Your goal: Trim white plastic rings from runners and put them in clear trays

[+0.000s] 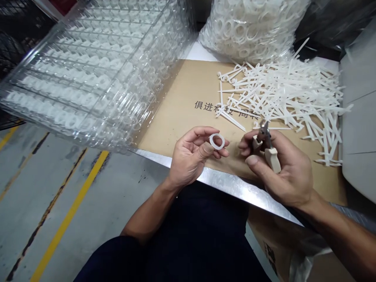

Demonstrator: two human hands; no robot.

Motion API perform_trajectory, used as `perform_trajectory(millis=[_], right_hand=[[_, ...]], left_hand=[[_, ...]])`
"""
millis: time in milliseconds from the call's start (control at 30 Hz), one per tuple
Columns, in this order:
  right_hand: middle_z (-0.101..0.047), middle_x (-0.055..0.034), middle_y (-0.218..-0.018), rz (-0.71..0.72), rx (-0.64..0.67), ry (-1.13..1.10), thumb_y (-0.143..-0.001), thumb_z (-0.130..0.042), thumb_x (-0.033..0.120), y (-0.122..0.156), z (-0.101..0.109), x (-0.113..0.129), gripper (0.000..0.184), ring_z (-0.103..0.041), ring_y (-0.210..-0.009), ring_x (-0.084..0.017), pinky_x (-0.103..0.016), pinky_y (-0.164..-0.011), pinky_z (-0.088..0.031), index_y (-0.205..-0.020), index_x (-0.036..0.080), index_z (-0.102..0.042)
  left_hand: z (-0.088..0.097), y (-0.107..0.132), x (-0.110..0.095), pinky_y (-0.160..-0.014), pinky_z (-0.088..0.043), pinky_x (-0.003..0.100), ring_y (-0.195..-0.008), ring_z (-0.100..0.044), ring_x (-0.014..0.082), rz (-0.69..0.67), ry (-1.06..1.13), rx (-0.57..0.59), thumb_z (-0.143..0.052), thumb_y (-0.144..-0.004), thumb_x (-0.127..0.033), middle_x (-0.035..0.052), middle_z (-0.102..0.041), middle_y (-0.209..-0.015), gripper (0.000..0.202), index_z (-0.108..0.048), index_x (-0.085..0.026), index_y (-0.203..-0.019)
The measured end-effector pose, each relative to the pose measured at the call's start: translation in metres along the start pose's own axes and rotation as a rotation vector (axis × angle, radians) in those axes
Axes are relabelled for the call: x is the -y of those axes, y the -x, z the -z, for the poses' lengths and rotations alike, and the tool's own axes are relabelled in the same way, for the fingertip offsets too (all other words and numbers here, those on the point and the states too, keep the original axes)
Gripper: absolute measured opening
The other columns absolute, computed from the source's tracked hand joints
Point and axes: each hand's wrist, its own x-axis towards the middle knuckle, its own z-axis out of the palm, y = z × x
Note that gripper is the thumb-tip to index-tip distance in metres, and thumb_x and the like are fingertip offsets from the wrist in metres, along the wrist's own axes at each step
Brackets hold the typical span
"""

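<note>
A white plastic ring (217, 141) is pinched between the thumb and fingers of my left hand (189, 154), just above the front of the cardboard. My right hand (283, 166) is wrapped around a pair of cutting pliers (266, 143) with cream handles, their metal jaws pointing up and away from me. The ring and the pliers are apart. Behind my right hand lies a loose heap of thin white plastic sprues (282, 92), spread over the cardboard.
Stacked clear plastic trays (117, 70) with rows of white parts stand at the left, overhanging the table's metal edge (235, 186). A clear bag (249, 31) of white rings sits at the back. Printed cardboard (176, 105) covers the tabletop. A pale panel (360, 117) borders the right side.
</note>
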Motion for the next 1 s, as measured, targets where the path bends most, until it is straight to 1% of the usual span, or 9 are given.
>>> perform_trajectory(millis=[100,200,367,500,633,767,867,933,1000], right_hand=[[-0.07,-0.017,-0.131,0.327,0.126,0.112,-0.087,-0.066,0.01,-0.003,0.006,-0.001,0.046,-0.072,-0.115,-0.03,-0.043,-0.095,-0.059,-0.132,0.02,-0.058],[-0.068,-0.0251,-0.141,0.617,0.24,0.222,-0.086,-0.063,0.009,-0.004,0.009,-0.002,0.048,-0.068,-0.128,-0.038,-0.05,-0.098,-0.057,-0.133,0.014,-0.058],[-0.069,-0.0286,-0.139,0.69,0.255,0.3,-0.092,-0.061,0.014,-0.003,0.008,-0.001,0.037,-0.071,-0.124,-0.04,-0.053,-0.09,-0.059,-0.13,0.011,-0.06],[-0.072,-0.0276,-0.135,0.682,0.26,0.298,-0.09,-0.062,0.013,-0.004,0.009,-0.003,0.039,-0.073,-0.12,-0.039,-0.052,-0.09,-0.06,-0.129,0.01,-0.06],[-0.072,-0.0264,-0.135,0.637,0.269,0.271,-0.086,-0.063,0.011,-0.004,0.007,-0.004,0.045,-0.073,-0.12,-0.037,-0.05,-0.093,-0.06,-0.131,0.011,-0.059],[-0.071,-0.0248,-0.135,0.526,0.234,0.118,-0.083,-0.062,0.006,-0.001,0.002,0.004,0.047,-0.07,-0.127,-0.034,-0.046,-0.101,-0.058,-0.129,0.013,-0.059],[-0.072,-0.0184,-0.134,0.26,0.229,-0.125,-0.084,-0.063,0.004,0.003,0.0,0.014,0.044,-0.074,-0.113,-0.029,-0.041,-0.092,-0.061,-0.125,0.019,-0.061],[-0.072,-0.013,-0.133,0.043,0.186,-0.313,-0.088,-0.061,0.005,0.006,0.0,0.018,0.038,-0.073,-0.095,-0.023,-0.039,-0.086,-0.061,-0.121,0.023,-0.062],[-0.07,-0.011,-0.133,-0.086,0.117,-0.456,-0.093,-0.061,0.009,0.008,0.001,0.019,0.031,-0.068,-0.087,-0.021,-0.041,-0.087,-0.058,-0.12,0.025,-0.064]], left_hand=[[0.0,0.0,0.002,-0.072,-0.062,0.025,-0.08,-0.079,0.0179,-0.022,-0.018,0.013,-0.082,-0.09,-0.039,0.0043,-0.079,-0.095,0.026,-0.074,-0.024,-0.109],[0.001,0.0,0.003,-0.07,-0.061,0.024,-0.079,-0.077,0.0165,-0.033,-0.032,0.032,-0.08,-0.092,-0.038,0.0037,-0.077,-0.093,0.023,-0.076,-0.024,-0.109],[0.001,0.001,0.0,-0.07,-0.061,0.022,-0.074,-0.073,0.0121,-0.005,-0.055,0.06,-0.077,-0.094,-0.036,0.0023,-0.074,-0.09,0.019,-0.079,-0.024,-0.108],[0.001,0.002,-0.002,-0.07,-0.06,0.02,-0.072,-0.072,0.0108,0.028,-0.085,0.126,-0.076,-0.095,-0.036,0.0022,-0.074,-0.087,0.018,-0.081,-0.024,-0.108],[0.003,0.003,-0.002,-0.073,-0.061,0.022,-0.075,-0.074,0.0124,0.006,-0.142,0.145,-0.077,-0.095,-0.035,0.0036,-0.077,-0.089,0.018,-0.082,-0.024,-0.109],[0.005,0.006,0.0,-0.083,-0.062,0.022,-0.089,-0.076,0.0139,-0.103,-0.215,0.049,-0.081,-0.091,-0.029,0.005,-0.079,-0.099,0.019,-0.082,-0.024,-0.109],[0.004,0.007,0.001,-0.085,-0.062,0.024,-0.092,-0.076,0.0154,-0.146,-0.22,0.011,-0.081,-0.091,-0.027,0.0058,-0.08,-0.099,0.018,-0.083,-0.024,-0.109],[0.002,0.005,0.002,-0.079,-0.062,0.025,-0.084,-0.076,0.0151,-0.152,-0.169,0.012,-0.08,-0.092,-0.029,0.0052,-0.079,-0.093,0.017,-0.082,-0.024,-0.108],[0.001,0.003,0.002,-0.074,-0.062,0.026,-0.076,-0.075,0.0147,-0.15,-0.115,0.009,-0.079,-0.093,-0.033,0.0048,-0.078,-0.089,0.017,-0.082,-0.023,-0.107]])
